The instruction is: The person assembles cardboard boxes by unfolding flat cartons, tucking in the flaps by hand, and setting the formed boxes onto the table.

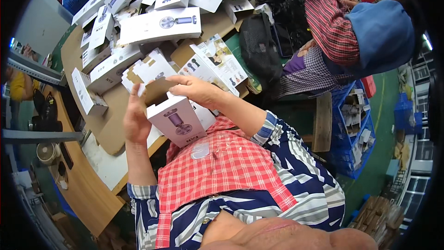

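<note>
A white fan box [178, 122], printed with a purple handheld fan, is tilted in front of my red checked apron. My left hand [135, 119] closes on the box's far left corner, fingers pointing up by an end flap. From the right, my right hand [199, 91] grips the far edge near the raised flap, with its fingertips bent over. What is inside the box cannot be seen. Just beyond my hands lie an unfolded white carton [150, 70] and a flat printed carton [222, 60].
Many similar white fan boxes [159, 24] are heaped on the brown cardboard-topped table [111, 132]. A black mesh bag [261, 44] lies right of them. Close on the right sits a co-worker in a blue head covering [381, 37], beside stacked blue crates [354, 134].
</note>
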Available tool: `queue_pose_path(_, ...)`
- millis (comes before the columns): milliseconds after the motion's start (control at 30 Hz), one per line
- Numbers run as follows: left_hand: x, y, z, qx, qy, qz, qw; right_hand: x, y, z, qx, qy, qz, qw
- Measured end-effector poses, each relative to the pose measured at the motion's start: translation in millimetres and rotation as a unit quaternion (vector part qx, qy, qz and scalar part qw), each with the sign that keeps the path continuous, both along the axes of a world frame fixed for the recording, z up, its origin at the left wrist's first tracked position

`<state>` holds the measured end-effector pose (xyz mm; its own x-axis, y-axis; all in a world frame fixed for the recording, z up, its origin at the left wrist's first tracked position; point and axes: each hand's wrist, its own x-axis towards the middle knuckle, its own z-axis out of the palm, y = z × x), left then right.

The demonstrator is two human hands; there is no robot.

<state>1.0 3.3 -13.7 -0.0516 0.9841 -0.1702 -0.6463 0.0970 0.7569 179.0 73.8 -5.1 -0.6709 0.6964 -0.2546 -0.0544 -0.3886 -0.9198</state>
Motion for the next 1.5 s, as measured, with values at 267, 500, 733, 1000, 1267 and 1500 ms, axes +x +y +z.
queue_pose_path(267,-5.0,-2.8,-12.0,0.097,0.040,-0.022,0.994,5.3,11.4,12.6,0.175,-0.020,0.161,0.971)
queue_pose_path(500,-3.0,-5.1,8.6,0.017,0.224,-0.108,0.968,-5.0,29.3,43.7,0.390,-0.248,0.294,0.837)
queue_pose_path(733,-10.3,-6.3,9.9,0.069,0.323,-0.133,0.935,-15.6,34.1,53.2,0.343,-0.274,0.325,0.838)
queue_pose_path(1000,-55.1,0.9,-13.2,0.162,0.112,0.194,0.961,-2.4,34.7,35.4,0.474,-0.154,0.267,0.825)
queue_pose_path(1267,-83.0,2.1,-41.5,0.005,0.173,0.347,0.922,0.8,101.7,-15.9,0.488,-0.107,-0.099,0.861)
queue_pose_path(1500,-54.3,42.4,-91.4,-0.029,0.225,0.124,0.966,-68.0,45.3,-76.1,0.415,-0.289,-0.086,0.859)
